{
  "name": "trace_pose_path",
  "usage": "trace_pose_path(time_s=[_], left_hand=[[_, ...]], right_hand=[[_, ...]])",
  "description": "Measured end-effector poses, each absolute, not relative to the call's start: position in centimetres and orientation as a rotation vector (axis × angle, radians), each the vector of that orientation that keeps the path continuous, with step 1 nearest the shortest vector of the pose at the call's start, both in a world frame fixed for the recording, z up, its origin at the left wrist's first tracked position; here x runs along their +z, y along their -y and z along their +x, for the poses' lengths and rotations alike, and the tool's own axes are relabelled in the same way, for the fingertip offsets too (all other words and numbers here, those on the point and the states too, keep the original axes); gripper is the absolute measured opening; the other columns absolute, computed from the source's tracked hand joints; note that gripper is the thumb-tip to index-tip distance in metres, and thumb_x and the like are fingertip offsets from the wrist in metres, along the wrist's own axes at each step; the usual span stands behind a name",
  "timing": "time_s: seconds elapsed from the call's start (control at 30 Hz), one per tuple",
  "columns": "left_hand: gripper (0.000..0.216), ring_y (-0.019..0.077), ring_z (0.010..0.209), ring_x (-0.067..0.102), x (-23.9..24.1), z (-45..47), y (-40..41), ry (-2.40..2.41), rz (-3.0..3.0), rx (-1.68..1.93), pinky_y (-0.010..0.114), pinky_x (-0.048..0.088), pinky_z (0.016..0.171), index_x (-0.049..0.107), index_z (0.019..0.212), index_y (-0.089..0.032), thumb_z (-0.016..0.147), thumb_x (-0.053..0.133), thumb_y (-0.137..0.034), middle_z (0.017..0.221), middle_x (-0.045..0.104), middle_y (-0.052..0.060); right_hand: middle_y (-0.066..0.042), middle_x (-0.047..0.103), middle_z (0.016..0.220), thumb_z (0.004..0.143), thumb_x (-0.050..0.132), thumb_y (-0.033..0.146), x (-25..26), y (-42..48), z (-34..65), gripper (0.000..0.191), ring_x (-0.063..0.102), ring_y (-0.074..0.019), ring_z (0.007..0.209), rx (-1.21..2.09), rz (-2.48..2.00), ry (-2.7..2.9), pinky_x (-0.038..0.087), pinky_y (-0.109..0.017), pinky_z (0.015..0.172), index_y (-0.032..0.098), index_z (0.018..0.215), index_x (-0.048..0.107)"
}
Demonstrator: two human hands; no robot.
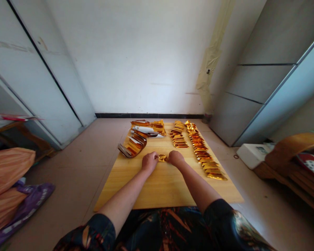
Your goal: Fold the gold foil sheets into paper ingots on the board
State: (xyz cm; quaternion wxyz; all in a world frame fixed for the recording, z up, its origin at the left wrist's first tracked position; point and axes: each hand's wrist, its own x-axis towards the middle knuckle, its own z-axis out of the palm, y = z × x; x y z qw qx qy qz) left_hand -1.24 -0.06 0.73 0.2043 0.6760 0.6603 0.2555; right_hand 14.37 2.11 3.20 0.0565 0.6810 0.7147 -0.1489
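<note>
Head view, centre frame: left hand [149,161] and right hand [176,158] both curl closed on a small gold foil piece [162,158] pinched between them, over the wooden board [162,188]. Risk: thin foil may tear or crease crooked; a sleeve could nudge the folded row [205,155] right of centre.

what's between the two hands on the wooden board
A small folded gold foil piece, pinched by the left hand and right hand; head view.
</note>
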Motion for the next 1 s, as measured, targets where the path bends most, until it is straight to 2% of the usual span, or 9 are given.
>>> trace_pose_path(time_s=[0.27, 0.57, 0.73, 1.0], left_hand=[[0.021, 0.0149, 0.084, 0.063, 0.4, -1.3, 0.1, -1.846, 1.887, 0.751, 0.023, 0.042, 0.072, 0.066, 0.096, -0.022, 0.077, 0.059, -0.017, 0.089, 0.072, 0.001], [0.028, 0.0106, 0.071, 0.061, -0.6, -1.8, -0.7, -1.738, 1.812, 0.784, 0.019, 0.043, 0.065, 0.064, 0.102, -0.020, 0.075, 0.058, -0.012, 0.075, 0.068, -0.002], [0.028, 0.0100, 0.067, 0.059, -0.1, -1.9, -1.0, -1.733, 1.808, 0.708, 0.018, 0.039, 0.060, 0.065, 0.097, -0.021, 0.072, 0.060, -0.012, 0.073, 0.067, -0.005], [0.024, 0.0131, 0.072, 0.061, 0.8, -1.7, -1.0, -1.804, 1.808, 0.647, 0.020, 0.040, 0.062, 0.068, 0.091, -0.021, 0.069, 0.061, -0.012, 0.077, 0.069, -0.002]], right_hand=[[-0.011, 0.072, 0.092, 0.074, 0.063, 0.033, 3.9, -2.4, 14.7, 0.029, 0.067, -0.0196, 0.087, -0.526, 2.012, -2.166, 0.046, -0.021, 0.069, 0.017, 0.096, 0.071], [-0.009, 0.072, 0.095, 0.076, 0.061, 0.038, 4.5, -1.5, 14.7, 0.030, 0.066, -0.0185, 0.086, -0.539, 2.049, -2.182, 0.045, -0.020, 0.065, 0.018, 0.097, 0.070], [-0.010, 0.071, 0.096, 0.078, 0.058, 0.040, 4.4, -1.3, 14.6, 0.032, 0.066, -0.0190, 0.088, -0.523, 2.055, -2.207, 0.045, -0.021, 0.067, 0.018, 0.098, 0.070], [-0.011, 0.071, 0.099, 0.077, 0.058, 0.037, 4.1, -1.5, 14.7, 0.032, 0.065, -0.0199, 0.091, -0.531, 2.041, -2.213, 0.046, -0.022, 0.071, 0.018, 0.099, 0.070]])
